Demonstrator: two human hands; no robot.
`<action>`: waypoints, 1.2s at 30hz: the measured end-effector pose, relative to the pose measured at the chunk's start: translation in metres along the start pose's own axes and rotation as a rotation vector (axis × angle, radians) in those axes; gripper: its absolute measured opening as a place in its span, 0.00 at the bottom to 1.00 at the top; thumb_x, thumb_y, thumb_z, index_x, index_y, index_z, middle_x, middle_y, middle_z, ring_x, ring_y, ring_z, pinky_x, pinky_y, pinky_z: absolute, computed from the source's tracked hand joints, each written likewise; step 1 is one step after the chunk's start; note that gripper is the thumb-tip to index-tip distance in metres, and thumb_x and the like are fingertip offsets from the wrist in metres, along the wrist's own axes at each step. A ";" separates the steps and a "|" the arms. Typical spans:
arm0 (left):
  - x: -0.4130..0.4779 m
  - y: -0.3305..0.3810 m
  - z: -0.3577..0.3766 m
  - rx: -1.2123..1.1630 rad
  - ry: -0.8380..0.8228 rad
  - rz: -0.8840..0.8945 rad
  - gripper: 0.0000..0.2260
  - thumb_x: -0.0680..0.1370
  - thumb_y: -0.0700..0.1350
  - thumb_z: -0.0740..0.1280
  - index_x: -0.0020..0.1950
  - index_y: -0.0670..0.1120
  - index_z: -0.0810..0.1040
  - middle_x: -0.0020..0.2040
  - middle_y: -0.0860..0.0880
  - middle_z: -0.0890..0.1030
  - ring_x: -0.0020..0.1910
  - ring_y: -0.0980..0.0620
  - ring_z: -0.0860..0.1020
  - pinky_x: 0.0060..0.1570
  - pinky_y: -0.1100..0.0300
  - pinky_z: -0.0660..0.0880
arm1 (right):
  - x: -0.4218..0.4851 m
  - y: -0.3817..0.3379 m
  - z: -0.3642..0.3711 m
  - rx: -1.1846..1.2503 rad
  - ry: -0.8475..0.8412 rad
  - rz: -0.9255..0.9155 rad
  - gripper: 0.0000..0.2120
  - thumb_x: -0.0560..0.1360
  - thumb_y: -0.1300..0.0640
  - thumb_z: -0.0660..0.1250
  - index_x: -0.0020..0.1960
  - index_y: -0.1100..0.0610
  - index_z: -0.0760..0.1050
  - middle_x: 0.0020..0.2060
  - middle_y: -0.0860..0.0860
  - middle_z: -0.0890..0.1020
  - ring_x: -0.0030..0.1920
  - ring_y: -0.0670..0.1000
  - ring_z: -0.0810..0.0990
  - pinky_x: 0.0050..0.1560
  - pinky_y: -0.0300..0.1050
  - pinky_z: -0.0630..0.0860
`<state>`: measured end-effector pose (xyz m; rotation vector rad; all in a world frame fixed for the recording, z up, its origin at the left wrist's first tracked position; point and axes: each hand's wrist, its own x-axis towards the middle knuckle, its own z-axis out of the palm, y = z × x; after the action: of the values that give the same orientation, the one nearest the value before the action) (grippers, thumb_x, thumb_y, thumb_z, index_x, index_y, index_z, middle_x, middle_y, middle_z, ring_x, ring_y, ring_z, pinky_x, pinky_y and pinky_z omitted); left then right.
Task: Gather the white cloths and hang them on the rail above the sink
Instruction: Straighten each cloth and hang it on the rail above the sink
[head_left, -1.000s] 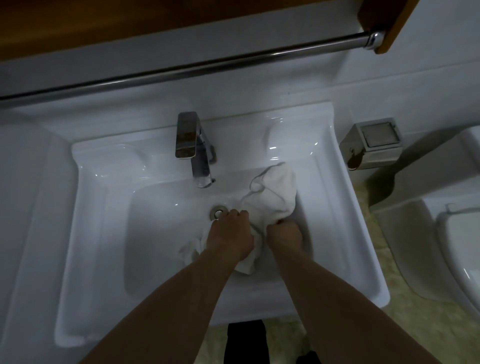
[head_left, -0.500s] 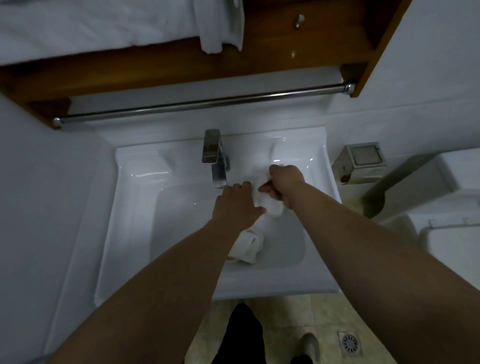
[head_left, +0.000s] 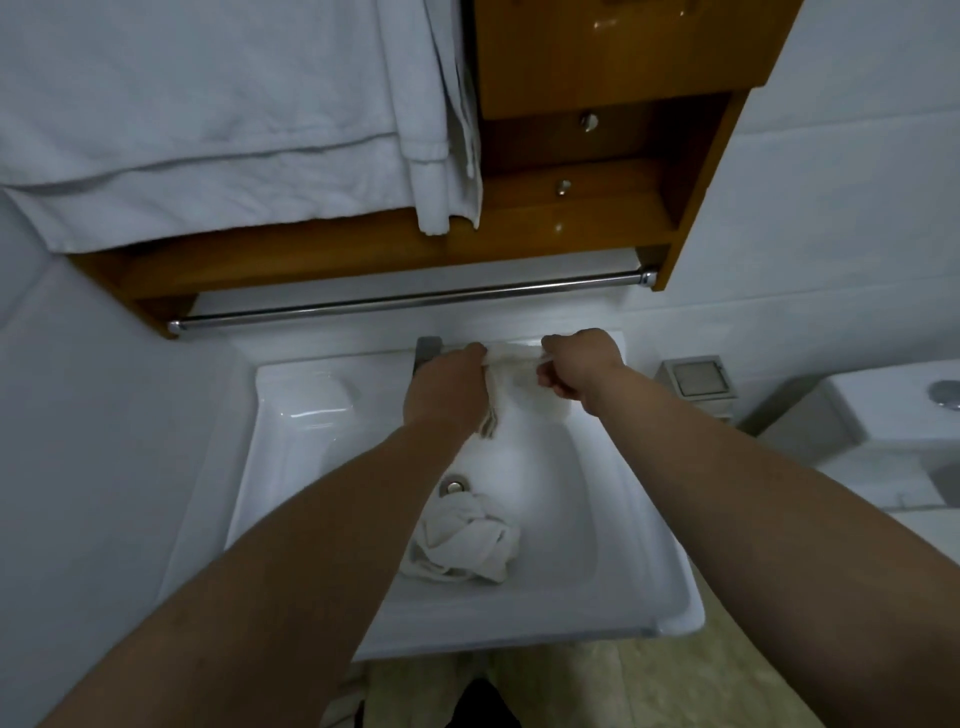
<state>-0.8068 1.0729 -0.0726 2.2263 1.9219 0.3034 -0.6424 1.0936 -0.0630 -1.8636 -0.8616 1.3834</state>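
Over the back edge of the sink (head_left: 291, 431), the left hand (head_left: 447, 389) and right hand (head_left: 579, 366) each gripped an end of a white cloth (head_left: 514, 364) stretched crosswise, parallel to the rail (head_left: 415, 300) just beyond, while a second cloth (head_left: 462, 540) lay crumpled beside the drain (head_left: 453, 487).

1st cloth (head_left: 519, 382) prob. taut; 2nd cloth (head_left: 462, 543) balled, sink (head_left: 566, 499).

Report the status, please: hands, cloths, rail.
Left hand and right hand both grip one white cloth, stretched between them below the rail. Second cloth lies crumpled in the sink by the drain. Rail bare, nothing blocks it.
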 end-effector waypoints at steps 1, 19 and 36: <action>0.005 0.000 -0.007 0.034 0.011 0.034 0.12 0.82 0.43 0.57 0.63 0.47 0.74 0.50 0.44 0.80 0.48 0.44 0.80 0.46 0.56 0.76 | 0.002 -0.001 -0.001 -0.108 0.029 -0.042 0.09 0.76 0.60 0.63 0.39 0.61 0.75 0.38 0.62 0.84 0.36 0.56 0.82 0.38 0.48 0.79; 0.045 0.028 -0.073 0.176 0.095 0.353 0.08 0.80 0.49 0.64 0.54 0.46 0.78 0.48 0.48 0.78 0.51 0.48 0.73 0.47 0.61 0.63 | -0.022 -0.037 -0.005 -0.728 -0.050 -0.717 0.08 0.75 0.61 0.64 0.50 0.57 0.80 0.42 0.53 0.81 0.43 0.55 0.78 0.36 0.42 0.67; 0.021 0.051 -0.065 -0.929 -0.236 -0.318 0.16 0.72 0.51 0.76 0.57 0.48 0.83 0.53 0.51 0.84 0.53 0.49 0.80 0.60 0.49 0.77 | -0.032 -0.057 -0.041 -0.062 -0.097 -0.333 0.13 0.72 0.67 0.59 0.49 0.61 0.81 0.44 0.61 0.83 0.45 0.62 0.81 0.48 0.54 0.79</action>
<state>-0.7732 1.0862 0.0049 1.2750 1.5089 0.6731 -0.6164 1.0952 0.0095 -1.6170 -1.2143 1.2558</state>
